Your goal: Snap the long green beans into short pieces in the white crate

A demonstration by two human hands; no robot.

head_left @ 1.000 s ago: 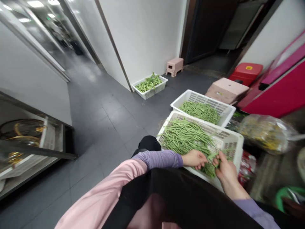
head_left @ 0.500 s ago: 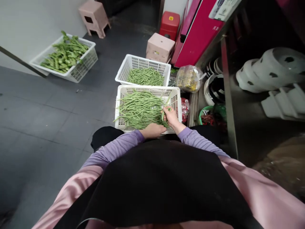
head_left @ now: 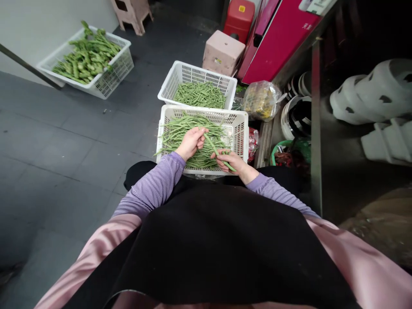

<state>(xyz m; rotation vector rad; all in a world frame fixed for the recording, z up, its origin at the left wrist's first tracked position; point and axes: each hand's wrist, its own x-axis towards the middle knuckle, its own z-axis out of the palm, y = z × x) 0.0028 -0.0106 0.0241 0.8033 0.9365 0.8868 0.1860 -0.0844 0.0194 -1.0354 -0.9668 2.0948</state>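
Over the near white basket [head_left: 240,128], my left hand [head_left: 192,141] pinches one end of a long green bean [head_left: 210,143]. My right hand [head_left: 233,163] is closed around the bean's lower part, with a few short bean pieces also in its fingers. Below both hands, long whole green beans [head_left: 180,128] lie in a loose heap, mostly in the left and middle of the basket. Right behind it, a second white basket [head_left: 167,86] holds shorter bean pieces [head_left: 201,95].
A white basket of thick green stalks [head_left: 86,60] stands at the far left. Pink stools [head_left: 223,49], a red bin [head_left: 240,19] and a bagged yellow bundle [head_left: 262,101] are behind. To the right are a green tub [head_left: 278,148] and a metal shelf edge [head_left: 315,128].
My left hand has risen from the basket's front edge to above the beans, and a long bean now stretches between both hands. The view has shifted slightly.
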